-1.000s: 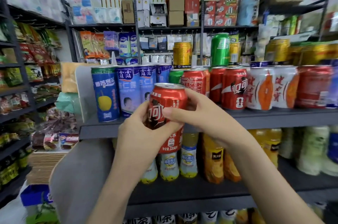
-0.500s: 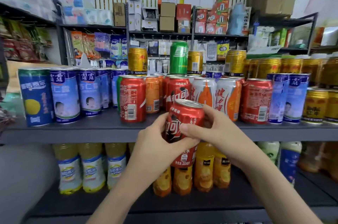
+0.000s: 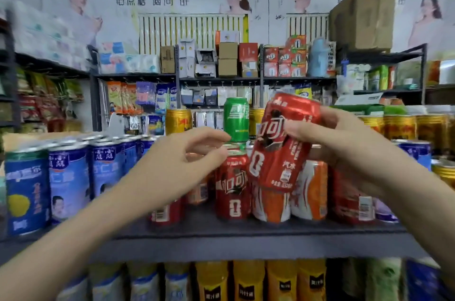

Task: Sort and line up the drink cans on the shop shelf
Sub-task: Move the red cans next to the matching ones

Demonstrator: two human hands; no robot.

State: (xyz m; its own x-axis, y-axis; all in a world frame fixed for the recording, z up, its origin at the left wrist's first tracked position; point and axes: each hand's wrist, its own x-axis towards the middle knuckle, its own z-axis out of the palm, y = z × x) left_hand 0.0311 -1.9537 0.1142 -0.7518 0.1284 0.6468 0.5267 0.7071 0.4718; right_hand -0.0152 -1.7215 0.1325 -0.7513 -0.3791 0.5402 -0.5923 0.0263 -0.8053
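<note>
Grey metal shelf [image 3: 246, 234] spans the view beneath both hands, carrying rows of cans. Blue cans [image 3: 66, 182] stand to the outer side of the left hand [image 3: 172, 167], whose fingers are spread and hold nothing. Right hand [image 3: 344, 150] is clamped on a tilted red can [image 3: 283, 143], raised above the shelf. Green can [image 3: 235, 119] stands behind, between the two hands.
</note>
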